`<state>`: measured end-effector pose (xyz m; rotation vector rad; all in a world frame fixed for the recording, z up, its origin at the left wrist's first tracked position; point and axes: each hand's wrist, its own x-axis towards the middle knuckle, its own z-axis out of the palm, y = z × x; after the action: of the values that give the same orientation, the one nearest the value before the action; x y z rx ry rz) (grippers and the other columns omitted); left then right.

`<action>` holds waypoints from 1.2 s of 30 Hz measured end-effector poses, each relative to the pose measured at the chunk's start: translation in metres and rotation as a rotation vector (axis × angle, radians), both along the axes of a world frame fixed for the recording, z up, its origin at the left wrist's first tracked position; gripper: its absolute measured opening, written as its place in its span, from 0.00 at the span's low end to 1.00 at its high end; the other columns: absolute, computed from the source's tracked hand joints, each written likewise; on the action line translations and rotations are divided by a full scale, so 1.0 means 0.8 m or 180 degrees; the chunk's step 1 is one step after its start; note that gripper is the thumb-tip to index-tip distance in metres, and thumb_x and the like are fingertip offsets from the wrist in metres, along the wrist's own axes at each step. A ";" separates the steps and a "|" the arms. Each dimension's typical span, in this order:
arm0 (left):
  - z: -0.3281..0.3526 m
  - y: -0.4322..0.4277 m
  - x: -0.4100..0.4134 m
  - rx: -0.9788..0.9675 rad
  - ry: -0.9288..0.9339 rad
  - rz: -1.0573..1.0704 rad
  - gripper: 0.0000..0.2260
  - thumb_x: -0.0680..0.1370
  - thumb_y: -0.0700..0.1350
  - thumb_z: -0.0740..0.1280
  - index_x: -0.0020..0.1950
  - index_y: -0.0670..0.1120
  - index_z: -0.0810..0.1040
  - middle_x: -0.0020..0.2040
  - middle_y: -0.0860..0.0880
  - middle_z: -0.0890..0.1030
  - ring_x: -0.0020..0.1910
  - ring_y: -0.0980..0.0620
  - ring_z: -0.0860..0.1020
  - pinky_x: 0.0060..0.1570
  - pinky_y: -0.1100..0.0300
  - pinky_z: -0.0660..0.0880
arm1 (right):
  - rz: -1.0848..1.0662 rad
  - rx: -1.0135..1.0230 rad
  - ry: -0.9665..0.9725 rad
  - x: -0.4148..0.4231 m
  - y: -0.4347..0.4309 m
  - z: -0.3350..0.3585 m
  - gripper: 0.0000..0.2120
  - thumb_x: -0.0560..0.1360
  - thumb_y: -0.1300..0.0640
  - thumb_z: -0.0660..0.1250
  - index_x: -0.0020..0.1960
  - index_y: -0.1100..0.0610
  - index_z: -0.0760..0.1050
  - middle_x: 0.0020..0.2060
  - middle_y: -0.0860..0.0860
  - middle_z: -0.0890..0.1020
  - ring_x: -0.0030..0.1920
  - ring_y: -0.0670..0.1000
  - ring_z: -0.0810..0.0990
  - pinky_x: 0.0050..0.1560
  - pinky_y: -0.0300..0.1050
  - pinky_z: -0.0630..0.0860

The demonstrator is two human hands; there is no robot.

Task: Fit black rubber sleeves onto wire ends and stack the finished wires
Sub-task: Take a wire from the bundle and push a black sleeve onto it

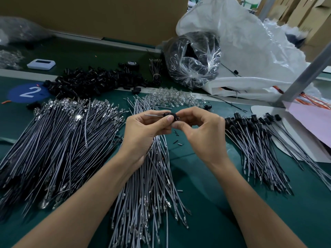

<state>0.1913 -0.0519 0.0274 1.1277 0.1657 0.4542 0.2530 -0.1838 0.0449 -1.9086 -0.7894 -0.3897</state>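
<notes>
Mid-frame, your left hand (143, 129) grips a thin grey wire (151, 115); your right hand (202, 129) pinches a small black rubber sleeve (170, 115) on its end.

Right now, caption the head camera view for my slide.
The left hand and right hand pinch a black rubber sleeve on a wire end, finished wires stacked to the right.

one left hand (143, 133), one right hand (202, 133), three large wire piles (59, 140), one black sleeve heap (93, 81).
</notes>
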 end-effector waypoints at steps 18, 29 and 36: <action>-0.003 0.014 0.001 0.1370 0.0282 0.0373 0.03 0.73 0.40 0.75 0.44 0.47 0.86 0.35 0.51 0.84 0.36 0.52 0.81 0.41 0.55 0.80 | -0.0154 -0.0660 -0.0791 0.007 -0.006 0.000 0.07 0.71 0.63 0.75 0.49 0.58 0.85 0.37 0.51 0.82 0.38 0.49 0.77 0.43 0.38 0.73; -0.004 0.018 0.001 0.1926 0.0146 0.0888 0.06 0.74 0.39 0.74 0.41 0.50 0.84 0.34 0.49 0.84 0.34 0.50 0.83 0.38 0.58 0.81 | -0.0307 -0.0727 -0.0763 0.016 -0.015 0.003 0.09 0.69 0.62 0.76 0.48 0.56 0.85 0.52 0.51 0.84 0.53 0.54 0.80 0.57 0.57 0.75; -0.002 0.024 0.004 0.1364 0.0379 0.1112 0.05 0.78 0.38 0.69 0.44 0.47 0.81 0.37 0.49 0.84 0.36 0.51 0.84 0.36 0.59 0.81 | -0.0427 -0.0769 -0.0607 0.029 -0.026 0.010 0.08 0.69 0.62 0.76 0.48 0.56 0.85 0.50 0.49 0.84 0.54 0.52 0.81 0.59 0.57 0.75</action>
<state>0.1948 -0.0329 0.0260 1.5562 0.3864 0.7573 0.2762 -0.2050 0.0526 -2.1807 -0.8670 -0.5882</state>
